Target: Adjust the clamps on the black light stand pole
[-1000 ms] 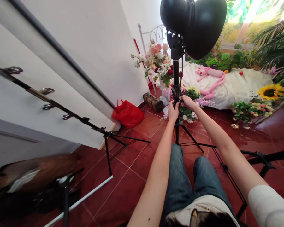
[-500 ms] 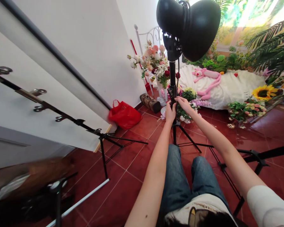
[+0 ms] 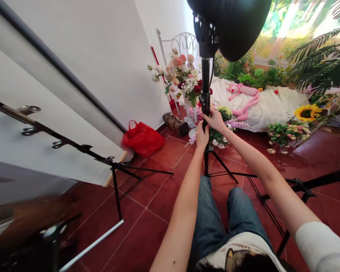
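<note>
Straight in front of me stands a black light stand [image 3: 205, 77] with a large black studio lamp [image 3: 234, 28] on top, its upper part cut off by the frame. My left hand [image 3: 201, 136] is closed round the lower pole. Just above it, my right hand [image 3: 215, 120] also grips the pole, below a black clamp collar [image 3: 204, 102]. What the fingertips press on is too small to make out. A thin cable [image 3: 212, 71] hangs beside the pole. The stand's legs [image 3: 222, 166] spread on the floor before my knees.
A second black stand [image 3: 116, 165] with clips is at left, near a red bag [image 3: 144, 139] and a brown case [image 3: 175, 124]. Flowers [image 3: 184, 68], a pink plush toy [image 3: 248, 92] on white cloth and a sunflower [image 3: 307, 112] lie beyond. Another stand's legs [image 3: 300, 187] reach in from the right.
The lamp is higher in view and its top is now cut off; more pole shows above my hands. My right hand has shifted slightly against the pole. The view has turned a little.
</note>
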